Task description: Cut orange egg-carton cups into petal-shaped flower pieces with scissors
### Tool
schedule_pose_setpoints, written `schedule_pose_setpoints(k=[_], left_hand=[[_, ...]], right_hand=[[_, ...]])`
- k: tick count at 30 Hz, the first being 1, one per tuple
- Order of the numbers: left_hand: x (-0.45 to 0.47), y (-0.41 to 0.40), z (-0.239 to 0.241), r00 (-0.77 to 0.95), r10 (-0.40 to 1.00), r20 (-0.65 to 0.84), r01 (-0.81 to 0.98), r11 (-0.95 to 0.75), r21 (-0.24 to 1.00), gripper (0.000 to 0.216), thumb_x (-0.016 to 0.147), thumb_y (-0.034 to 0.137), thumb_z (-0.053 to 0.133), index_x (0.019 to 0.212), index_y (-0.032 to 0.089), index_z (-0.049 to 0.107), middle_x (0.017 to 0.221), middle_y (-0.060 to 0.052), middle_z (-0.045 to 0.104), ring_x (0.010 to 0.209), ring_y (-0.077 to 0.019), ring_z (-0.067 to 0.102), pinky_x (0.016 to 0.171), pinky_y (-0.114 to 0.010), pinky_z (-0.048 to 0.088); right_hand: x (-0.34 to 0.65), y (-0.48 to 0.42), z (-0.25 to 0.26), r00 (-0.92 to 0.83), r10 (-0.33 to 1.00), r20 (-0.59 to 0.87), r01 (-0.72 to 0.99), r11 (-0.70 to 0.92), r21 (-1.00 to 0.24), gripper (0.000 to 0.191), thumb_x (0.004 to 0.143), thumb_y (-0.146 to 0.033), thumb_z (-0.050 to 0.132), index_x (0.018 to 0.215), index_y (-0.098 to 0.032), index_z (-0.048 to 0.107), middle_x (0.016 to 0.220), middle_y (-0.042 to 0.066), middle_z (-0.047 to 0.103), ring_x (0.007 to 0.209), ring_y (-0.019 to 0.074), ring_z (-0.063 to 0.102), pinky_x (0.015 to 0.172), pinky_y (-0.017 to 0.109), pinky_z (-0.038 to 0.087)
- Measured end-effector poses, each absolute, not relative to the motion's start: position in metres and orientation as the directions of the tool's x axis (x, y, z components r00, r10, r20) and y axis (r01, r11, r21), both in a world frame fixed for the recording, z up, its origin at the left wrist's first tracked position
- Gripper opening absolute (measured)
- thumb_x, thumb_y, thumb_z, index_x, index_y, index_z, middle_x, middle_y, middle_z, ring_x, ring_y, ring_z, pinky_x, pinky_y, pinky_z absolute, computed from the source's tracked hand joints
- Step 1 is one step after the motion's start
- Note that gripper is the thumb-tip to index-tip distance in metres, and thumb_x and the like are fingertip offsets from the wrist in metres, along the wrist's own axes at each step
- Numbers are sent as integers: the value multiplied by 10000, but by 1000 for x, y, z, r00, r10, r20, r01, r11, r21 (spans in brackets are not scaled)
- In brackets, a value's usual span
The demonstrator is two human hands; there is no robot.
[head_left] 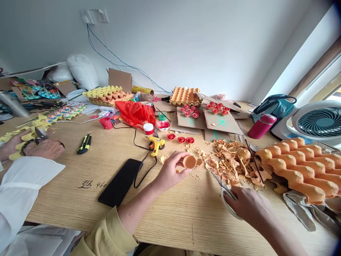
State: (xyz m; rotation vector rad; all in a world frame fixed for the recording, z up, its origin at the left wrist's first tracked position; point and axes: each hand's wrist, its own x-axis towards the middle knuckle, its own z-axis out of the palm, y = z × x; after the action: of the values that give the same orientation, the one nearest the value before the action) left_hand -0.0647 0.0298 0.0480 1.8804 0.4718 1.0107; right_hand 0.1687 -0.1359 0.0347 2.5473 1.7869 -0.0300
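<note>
My left hand holds a round orange egg-carton cup between thumb and fingers, its open side turned toward me. In my right hand is a pair of scissors with white handles, the blades pointing up and left, apart from the cup. Beyond the blades lies a heap of orange carton scraps. To the right of it an orange egg carton rests bumps up. Close to my left hand are a yellow glue gun and a small cut carton piece.
A co-worker's hands cut yellow carton with scissors at the left. Nearby lie a black phone and a utility knife. Red paper-pulp roses and cardboard sit farther back. A pink bottle and fan stand right.
</note>
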Motion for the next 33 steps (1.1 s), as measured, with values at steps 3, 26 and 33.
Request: schedule_pose_setpoints(k=[3, 26, 33], left_hand=[[-65, 25, 47, 643, 566, 516, 43, -700, 713, 431, 839, 177, 670, 1259, 205, 579, 1182, -91, 616, 1087, -220, 606, 917, -351, 525], [-66, 24, 39, 871, 444, 209, 357, -867, 348, 514, 810, 344, 733, 1277, 224, 554, 1183, -81, 665, 1169, -309, 512, 1004, -506, 311], [-66, 31, 46, 783, 511, 353, 348, -832, 432, 348, 867, 264, 679, 1206, 228, 611, 1186, -74, 686, 1133, -269, 563, 984, -451, 371]], right_hand=[[183, -149, 36, 323, 939, -116, 932, -337, -135, 428, 912, -555, 483, 659, -236, 615, 580, 39, 651, 522, 196, 565, 496, 286, 236], [192, -145, 25, 69, 965, -255, -57, -251, -966, 556, 912, -716, 425, 915, -201, 635, 659, 41, 612, 540, 183, 536, 498, 308, 386], [190, -146, 33, 182, 978, -104, -128, -81, -988, 452, 956, -622, 417, 826, -258, 650, 468, -4, 472, 438, 166, 378, 478, 329, 322]])
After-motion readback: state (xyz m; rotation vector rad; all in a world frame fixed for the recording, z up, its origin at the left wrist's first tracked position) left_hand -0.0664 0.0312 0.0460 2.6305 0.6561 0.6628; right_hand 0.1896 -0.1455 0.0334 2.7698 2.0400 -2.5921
